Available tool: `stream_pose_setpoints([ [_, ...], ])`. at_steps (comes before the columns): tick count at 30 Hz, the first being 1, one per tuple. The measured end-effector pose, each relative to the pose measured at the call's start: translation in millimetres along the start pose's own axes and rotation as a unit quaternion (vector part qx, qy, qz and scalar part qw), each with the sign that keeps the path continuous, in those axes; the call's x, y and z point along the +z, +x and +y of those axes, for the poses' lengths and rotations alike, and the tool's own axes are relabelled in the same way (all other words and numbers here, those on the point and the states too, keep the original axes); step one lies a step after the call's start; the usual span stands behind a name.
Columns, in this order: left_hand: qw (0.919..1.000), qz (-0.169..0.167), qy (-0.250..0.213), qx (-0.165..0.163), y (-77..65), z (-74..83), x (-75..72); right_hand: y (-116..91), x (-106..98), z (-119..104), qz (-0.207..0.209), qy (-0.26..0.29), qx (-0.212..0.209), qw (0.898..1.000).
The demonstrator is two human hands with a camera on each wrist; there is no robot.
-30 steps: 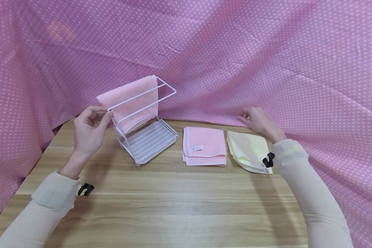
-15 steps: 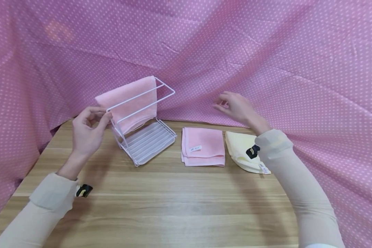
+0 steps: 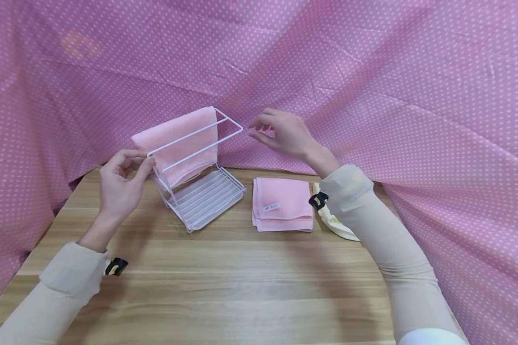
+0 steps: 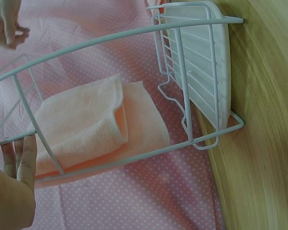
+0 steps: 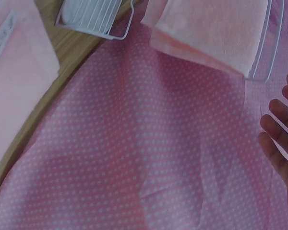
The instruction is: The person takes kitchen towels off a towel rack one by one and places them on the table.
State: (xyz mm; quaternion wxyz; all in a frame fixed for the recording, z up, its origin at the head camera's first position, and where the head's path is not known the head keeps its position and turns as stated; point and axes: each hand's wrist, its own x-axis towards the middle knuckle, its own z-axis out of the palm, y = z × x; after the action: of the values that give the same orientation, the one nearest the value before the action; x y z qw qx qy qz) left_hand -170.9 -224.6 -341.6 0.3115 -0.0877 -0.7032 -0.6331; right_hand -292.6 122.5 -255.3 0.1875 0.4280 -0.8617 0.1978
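A white wire rack [image 3: 203, 149] stands at the left of the table, with a pale tray [image 3: 211, 199] in its base. Over its rear top bar hangs a pink towel [image 3: 183, 127], its folded layers showing in the left wrist view. My left hand [image 3: 121, 187] pinches the near left end of the rack's top frame between thumb and fingers. Just right of the rack's top, my right hand [image 3: 287, 134] is in the air, fingers loosely bent and holding nothing. In the right wrist view, these fingers [image 5: 278, 139] are apart from the rack.
A folded pink towel [image 3: 285, 196] with a white label lies right of the rack. Beside it is a folded yellow towel [image 3: 334, 224], partly hidden by my right forearm. Pink dotted cloth [image 3: 259, 62] hangs behind the wooden table [image 3: 224, 278].
My right hand has moved left and a little up, from above the yellow towel to beside the rack's top. The left hand keeps its hold on the rack.
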Motion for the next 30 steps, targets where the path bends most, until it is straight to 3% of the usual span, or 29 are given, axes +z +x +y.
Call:
stream_pose_setpoints([
  [5,1.0,0.001,-0.006,0.003,0.6,-1.2,1.0,20.4,12.0,-13.4,0.023,-0.027,-0.031,0.999],
  [14,0.9996,0.004,-0.026,0.0,1.5,-1.1,1.6,56.6,28.3,-34.2,-0.008,-0.035,-0.03,0.999],
  [20,0.9986,0.006,-0.053,0.0,2.1,-2.5,1.2,80.0,40.3,-48.9,-0.037,-0.042,-0.028,0.998],
  [30,0.998,0.001,-0.063,-0.001,1.2,-3.4,1.4,112.4,51.9,-64.2,-0.124,-0.09,-0.004,0.988],
])
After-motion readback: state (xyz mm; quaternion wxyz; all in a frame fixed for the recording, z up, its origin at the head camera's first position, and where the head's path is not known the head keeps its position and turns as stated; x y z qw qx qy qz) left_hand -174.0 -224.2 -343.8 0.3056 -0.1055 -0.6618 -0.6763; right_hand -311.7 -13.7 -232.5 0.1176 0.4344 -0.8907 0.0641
